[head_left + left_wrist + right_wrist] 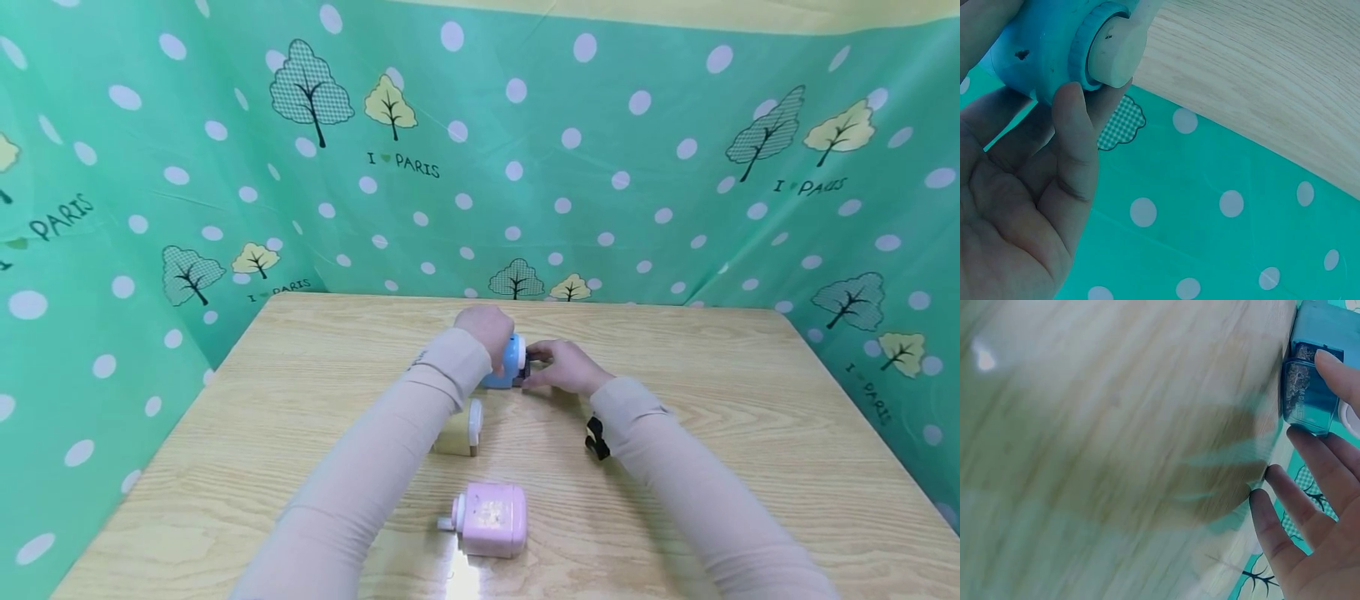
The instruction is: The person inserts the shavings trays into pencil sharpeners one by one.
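Near the back of the table is a blue crank pencil sharpener (510, 360). My left hand (486, 330) grips its body from the left. In the left wrist view the crank handle (1119, 50) shows beside my thumb and fingers. My right hand (564, 368) is at the sharpener's other end, where its thumb and fingers pinch the clear shavings drawer (1307, 394). Dark shavings show inside the drawer, which sticks out from the blue body in the right wrist view. My other right fingers spread down by the tabletop.
A yellow sharpener (456, 433) stands nearer to me, partly hidden by my left forearm. Closer still lies a pink crank sharpener (492, 521), handle to the left. Green dotted cloth (570, 167) hangs behind and beside the wooden table (720, 392).
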